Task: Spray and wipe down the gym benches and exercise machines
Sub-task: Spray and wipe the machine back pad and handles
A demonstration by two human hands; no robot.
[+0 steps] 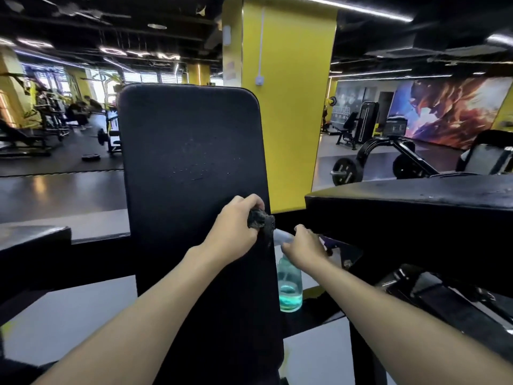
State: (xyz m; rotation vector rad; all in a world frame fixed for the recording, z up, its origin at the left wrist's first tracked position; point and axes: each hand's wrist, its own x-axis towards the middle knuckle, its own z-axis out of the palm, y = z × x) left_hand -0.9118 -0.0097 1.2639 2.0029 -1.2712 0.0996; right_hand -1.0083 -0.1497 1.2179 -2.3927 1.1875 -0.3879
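Fingers (249,200) of the left hand (233,229) clamp a dark cloth (259,220) at the right edge of the pad (188,134), the right hand (304,247) grips the bottle (290,284) head just beside it, and droplets (200,170) on the pad suggest spraying here is done, while wiping and the other machines (367,122) are left.

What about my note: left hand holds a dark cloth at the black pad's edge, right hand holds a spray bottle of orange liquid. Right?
Not quite: the head view shows blue-green liquid in the spray bottle, not orange. The rest stands: the left hand holds the dark cloth at the edge of the black pad; the right hand holds the bottle.
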